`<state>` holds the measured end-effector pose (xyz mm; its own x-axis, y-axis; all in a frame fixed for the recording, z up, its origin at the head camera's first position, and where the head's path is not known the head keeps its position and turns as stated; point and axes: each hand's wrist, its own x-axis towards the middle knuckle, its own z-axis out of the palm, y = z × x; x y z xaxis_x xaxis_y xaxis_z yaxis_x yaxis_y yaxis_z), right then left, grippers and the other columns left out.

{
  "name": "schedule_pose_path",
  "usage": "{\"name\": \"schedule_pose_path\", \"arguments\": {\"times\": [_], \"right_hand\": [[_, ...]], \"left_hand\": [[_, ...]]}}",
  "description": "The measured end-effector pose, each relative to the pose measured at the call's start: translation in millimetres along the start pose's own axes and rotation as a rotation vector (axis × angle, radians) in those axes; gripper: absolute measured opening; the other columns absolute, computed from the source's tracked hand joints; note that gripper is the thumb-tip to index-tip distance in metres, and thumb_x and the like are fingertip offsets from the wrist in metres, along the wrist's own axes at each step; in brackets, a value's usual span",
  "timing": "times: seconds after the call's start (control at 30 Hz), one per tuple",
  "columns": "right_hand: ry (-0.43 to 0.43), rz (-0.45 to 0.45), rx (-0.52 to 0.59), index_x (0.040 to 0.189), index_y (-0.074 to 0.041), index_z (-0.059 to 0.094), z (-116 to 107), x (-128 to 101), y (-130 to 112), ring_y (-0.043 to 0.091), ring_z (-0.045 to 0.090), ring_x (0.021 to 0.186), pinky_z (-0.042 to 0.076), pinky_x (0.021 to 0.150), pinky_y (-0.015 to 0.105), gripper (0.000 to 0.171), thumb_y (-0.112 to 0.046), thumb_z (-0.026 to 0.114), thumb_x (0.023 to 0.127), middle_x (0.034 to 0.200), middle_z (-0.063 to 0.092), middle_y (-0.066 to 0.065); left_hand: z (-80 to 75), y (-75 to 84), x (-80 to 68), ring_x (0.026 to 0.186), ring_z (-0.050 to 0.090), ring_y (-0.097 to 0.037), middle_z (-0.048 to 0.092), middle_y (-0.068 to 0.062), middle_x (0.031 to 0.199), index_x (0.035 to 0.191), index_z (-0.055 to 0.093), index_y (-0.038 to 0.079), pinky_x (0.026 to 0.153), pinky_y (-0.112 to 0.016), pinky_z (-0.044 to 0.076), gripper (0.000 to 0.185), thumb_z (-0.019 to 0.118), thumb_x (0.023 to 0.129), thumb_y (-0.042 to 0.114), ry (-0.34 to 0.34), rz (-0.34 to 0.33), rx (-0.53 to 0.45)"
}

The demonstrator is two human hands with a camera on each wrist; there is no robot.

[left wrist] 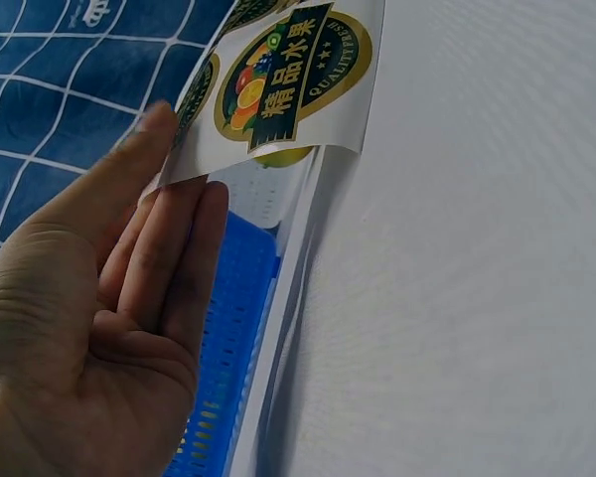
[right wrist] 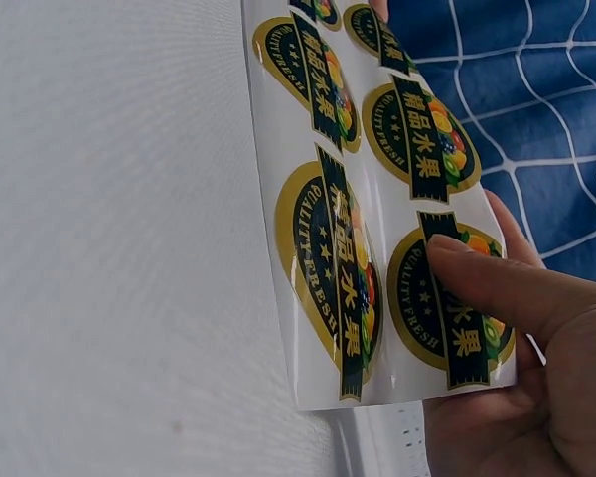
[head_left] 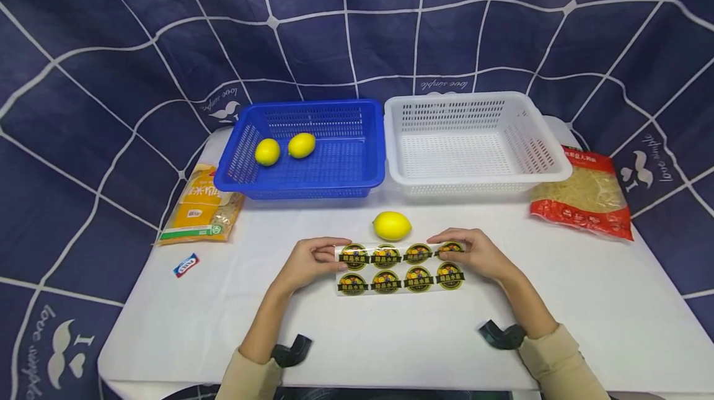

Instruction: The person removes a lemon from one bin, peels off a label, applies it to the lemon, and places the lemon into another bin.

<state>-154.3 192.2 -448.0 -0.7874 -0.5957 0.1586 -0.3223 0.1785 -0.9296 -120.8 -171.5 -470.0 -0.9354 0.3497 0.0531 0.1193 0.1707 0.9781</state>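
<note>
a: confirm what your hands hold.
b: your left hand (head_left: 305,262) pinches the sticker sheet (head_left: 400,268) at its left end; your right hand (head_left: 475,254) pinches the right end (thumb on a label).
a: sheet position?
b: just above the table (head_left: 586,301), near the lemon (head_left: 392,226).

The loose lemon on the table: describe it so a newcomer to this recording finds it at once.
Start at the blue basket and white basket side by side on the white table. In front of their gap lies the lemon, just behind the sticker sheet. Unlike the two lemons in the blue basket, it rests on the bare tabletop.
</note>
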Motion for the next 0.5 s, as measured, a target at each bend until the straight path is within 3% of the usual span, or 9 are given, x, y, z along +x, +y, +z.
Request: {"name": "schedule_pose_path", "arguments": {"times": [0.13, 0.3, 0.4, 0.5], "right_hand": [[0.002, -0.009, 0.004, 0.109, 0.002, 0.065, 0, 0, 1, 0.015, 0.058, 0.1, 0.044, 0.089, 0.02, 0.031, 0.008, 0.067, 0.078, 0.106, 0.065, 0.009], [0.003, 0.012, -0.032, 0.113, -0.004, 0.065, -2, -1, 19, 0.018, 0.056, 0.102, 0.042, 0.091, 0.02, 0.035, 0.002, 0.069, 0.079, 0.109, 0.065, 0.007], [-0.004, 0.035, -0.119, 0.115, -0.016, 0.065, -3, -1, 27, 0.016, 0.055, 0.103, 0.04, 0.091, 0.02, 0.036, -0.011, 0.072, 0.08, 0.112, 0.064, -0.002], [-0.019, -0.008, -0.284, 0.116, -0.02, 0.065, -2, 1, 23, 0.015, 0.052, 0.105, 0.037, 0.095, 0.029, 0.038, -0.022, 0.074, 0.08, 0.115, 0.061, -0.006]], "left_hand": [[0.8, 2.5, 1.4, 0.066, 0.062, -0.009, 0.067, -0.005, 0.077, 0.115, 0.065, 0.008, 0.065, -0.023, 0.055, 0.046, 0.079, 0.072, 0.008, 0.038, -0.061, 0.022], [3.0, 17.8, 0.0, 0.074, 0.068, -0.016, 0.069, -0.009, 0.082, 0.111, 0.065, 0.0, 0.07, -0.029, 0.056, 0.04, 0.077, 0.073, 0.003, 0.07, -0.099, 0.009], [4.1, 28.0, -1.8, 0.076, 0.068, -0.016, 0.069, -0.009, 0.082, 0.109, 0.066, -0.002, 0.07, -0.029, 0.056, 0.038, 0.077, 0.073, 0.004, 0.104, -0.094, 0.007], [4.2, 30.6, -2.6, 0.077, 0.067, -0.015, 0.069, -0.009, 0.083, 0.108, 0.067, -0.001, 0.07, -0.028, 0.056, 0.036, 0.077, 0.073, 0.004, 0.128, -0.086, 0.002]]}}
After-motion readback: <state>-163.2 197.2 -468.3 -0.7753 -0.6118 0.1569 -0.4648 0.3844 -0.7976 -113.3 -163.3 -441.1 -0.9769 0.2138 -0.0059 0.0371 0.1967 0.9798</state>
